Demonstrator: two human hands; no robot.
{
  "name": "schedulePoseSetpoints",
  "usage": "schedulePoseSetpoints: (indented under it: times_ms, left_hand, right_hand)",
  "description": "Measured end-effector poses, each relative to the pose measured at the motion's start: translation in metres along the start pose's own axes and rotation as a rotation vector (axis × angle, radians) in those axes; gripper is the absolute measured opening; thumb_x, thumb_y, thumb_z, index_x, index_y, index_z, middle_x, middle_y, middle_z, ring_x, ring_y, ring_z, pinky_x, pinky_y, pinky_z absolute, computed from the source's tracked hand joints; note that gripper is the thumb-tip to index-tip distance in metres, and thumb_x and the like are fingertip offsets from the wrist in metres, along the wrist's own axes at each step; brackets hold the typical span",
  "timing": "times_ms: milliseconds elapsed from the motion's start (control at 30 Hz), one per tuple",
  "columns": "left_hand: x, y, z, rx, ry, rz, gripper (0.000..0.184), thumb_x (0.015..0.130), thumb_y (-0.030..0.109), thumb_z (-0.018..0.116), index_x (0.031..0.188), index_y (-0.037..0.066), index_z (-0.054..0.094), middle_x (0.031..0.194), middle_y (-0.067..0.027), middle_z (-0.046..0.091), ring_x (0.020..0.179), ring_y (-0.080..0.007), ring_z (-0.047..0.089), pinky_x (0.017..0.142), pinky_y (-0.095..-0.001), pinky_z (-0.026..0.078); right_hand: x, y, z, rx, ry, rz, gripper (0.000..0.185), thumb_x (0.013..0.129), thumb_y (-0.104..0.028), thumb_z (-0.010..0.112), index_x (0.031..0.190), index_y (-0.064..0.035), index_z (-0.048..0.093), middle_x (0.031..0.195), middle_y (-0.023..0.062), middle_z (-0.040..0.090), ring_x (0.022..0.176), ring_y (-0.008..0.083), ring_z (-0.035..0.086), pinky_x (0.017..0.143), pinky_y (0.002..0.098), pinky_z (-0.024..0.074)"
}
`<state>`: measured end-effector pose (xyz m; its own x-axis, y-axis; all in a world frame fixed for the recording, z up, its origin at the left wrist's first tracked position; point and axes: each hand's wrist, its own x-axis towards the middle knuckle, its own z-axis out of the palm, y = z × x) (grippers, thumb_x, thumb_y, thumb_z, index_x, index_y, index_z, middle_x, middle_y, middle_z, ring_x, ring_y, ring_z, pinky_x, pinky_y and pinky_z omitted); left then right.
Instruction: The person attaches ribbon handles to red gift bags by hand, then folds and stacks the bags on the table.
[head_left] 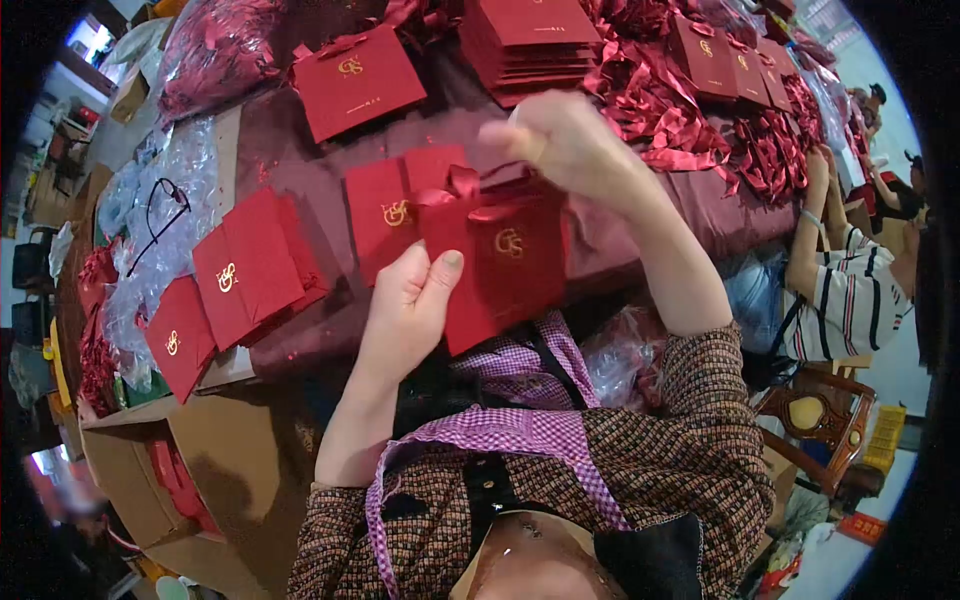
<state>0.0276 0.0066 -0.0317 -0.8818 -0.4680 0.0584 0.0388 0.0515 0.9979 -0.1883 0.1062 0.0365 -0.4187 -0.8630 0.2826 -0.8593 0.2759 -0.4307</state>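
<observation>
My left hand [412, 300] grips the left edge of a red paper bag [515, 285] with a gold logo, thumb on its front. A red ribbon [462, 185] shows at the bag's top. Above the bag's upper right, my right hand [560, 140] is raised and blurred; its fingers look curled, and what they hold, if anything, cannot be made out. Behind my left hand lies another red bag [375, 205] on the dark red cloth [320, 215].
Red bags stand in stacks at the left [255, 260] and top [530, 50]. Loose ribbons [660, 110] pile at the upper right. Glasses [165, 215] lie on clear plastic. An open cardboard box [230, 470] is at lower left. A person in a striped top [850, 300] works at right.
</observation>
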Motion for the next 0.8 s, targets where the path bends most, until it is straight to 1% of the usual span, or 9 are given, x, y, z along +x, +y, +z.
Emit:
schedulePoseSetpoints:
  times_ms: [67, 100, 167, 267, 300, 367, 400, 533, 800]
  left_hand:
    - [-0.001, 0.016, 0.005, 0.177, -0.025, 0.024, 0.033, 0.094, 0.019, 0.056, 0.072, 0.0, 0.041, 0.057, -0.0028, 0.036, 0.058, -0.0067, 0.033, 0.048, -0.0284, 0.031]
    - [-0.003, 0.018, 0.002, 0.271, -0.139, -0.144, 0.023, 0.098, 0.019, 0.051, 0.085, 0.001, 0.053, 0.072, 0.0043, 0.049, 0.069, -0.0055, 0.039, 0.059, -0.0262, 0.038]
    - [-0.005, 0.024, 0.009, 0.257, -0.148, -0.004, 0.022, 0.098, 0.019, 0.05, 0.087, 0.0, 0.053, 0.073, 0.0052, 0.049, 0.068, -0.0064, 0.039, 0.059, -0.0276, 0.038]
    - [-0.003, 0.018, 0.01, -0.19, -0.08, -0.06, 0.022, 0.098, 0.019, 0.05, 0.1, -0.002, 0.057, 0.076, 0.0012, 0.056, 0.07, -0.007, 0.046, 0.064, -0.0241, 0.041]
    - [-0.001, 0.017, -0.001, -0.173, -0.129, -0.114, 0.022, 0.099, 0.015, 0.047, 0.109, -0.001, 0.058, 0.093, 0.0032, 0.059, 0.083, -0.0073, 0.052, 0.077, -0.023, 0.043]
    - [0.001, 0.019, 0.0, -0.346, -0.063, -0.127, 0.022, 0.098, 0.015, 0.047, 0.11, -0.001, 0.057, 0.097, 0.0007, 0.061, 0.086, -0.0085, 0.055, 0.08, -0.0243, 0.045]
    - [0.002, 0.021, 0.0, -0.519, -0.002, -0.147, 0.022, 0.098, 0.014, 0.047, 0.111, -0.001, 0.057, 0.1, -0.0017, 0.063, 0.09, -0.0097, 0.057, 0.082, -0.0256, 0.046]
    - [0.018, 0.02, -0.023, -0.707, 0.123, -0.287, 0.023, 0.096, 0.013, 0.048, 0.111, -0.002, 0.057, 0.109, -0.0095, 0.063, 0.097, -0.018, 0.062, 0.084, -0.0335, 0.05]
    - [0.021, 0.033, -0.039, -0.69, 0.201, -0.148, 0.024, 0.096, 0.014, 0.05, 0.114, -0.002, 0.057, 0.109, -0.0088, 0.064, 0.096, -0.017, 0.062, 0.086, -0.0325, 0.05]
  right_hand:
    - [-0.004, -0.015, 0.004, 0.299, -0.221, -0.044, 0.03, 0.086, -0.026, 0.067, 0.077, 0.0027, 0.062, 0.063, 0.0109, 0.059, 0.06, 0.0166, 0.055, 0.058, 0.0311, 0.0454]
    - [-0.007, -0.021, 0.008, 0.45, -0.25, -0.065, 0.028, 0.085, -0.025, 0.067, 0.079, 0.0027, 0.063, 0.063, 0.0102, 0.059, 0.06, 0.0147, 0.055, 0.057, 0.0304, 0.045]
    - [-0.006, -0.031, 0.008, 0.491, -0.224, -0.069, 0.023, 0.086, -0.021, 0.066, 0.083, 0.0016, 0.064, 0.065, 0.0091, 0.061, 0.062, 0.0105, 0.055, 0.057, 0.0291, 0.0449]
    - [-0.002, -0.034, 0.013, 0.548, -0.071, 0.112, 0.024, 0.081, -0.022, 0.068, 0.077, 0.002, 0.066, 0.065, 0.0161, 0.061, 0.058, 0.024, 0.06, 0.054, 0.0345, 0.0451]
    - [0.0, -0.031, 0.013, 0.546, -0.07, 0.105, 0.024, 0.081, -0.022, 0.068, 0.077, 0.002, 0.066, 0.065, 0.0161, 0.061, 0.058, 0.024, 0.06, 0.054, 0.0345, 0.0451]
    - [0.004, -0.023, 0.008, 0.242, 0.121, -0.253, 0.021, 0.079, -0.022, 0.071, 0.083, -0.0015, 0.064, 0.073, 0.0084, 0.064, 0.072, 0.0213, 0.062, 0.067, 0.0343, 0.0471]
    - [-0.004, -0.026, 0.001, -0.047, 0.19, -0.319, 0.038, 0.074, -0.032, 0.073, 0.1, -0.0048, 0.064, 0.097, 0.0117, 0.065, 0.097, 0.0305, 0.059, 0.084, 0.0413, 0.044]
    - [-0.031, -0.053, -0.026, -0.006, -0.275, -0.573, 0.076, 0.067, -0.043, 0.073, 0.128, -0.0057, 0.048, 0.132, 0.0171, 0.047, 0.126, 0.0362, 0.041, 0.103, 0.0484, 0.032]
    - [-0.049, -0.068, -0.015, -0.405, -0.161, -0.59, 0.051, 0.082, -0.013, 0.049, 0.133, -0.0131, 0.047, 0.138, 0.0146, 0.043, 0.126, 0.0339, 0.042, 0.103, 0.0487, 0.033]
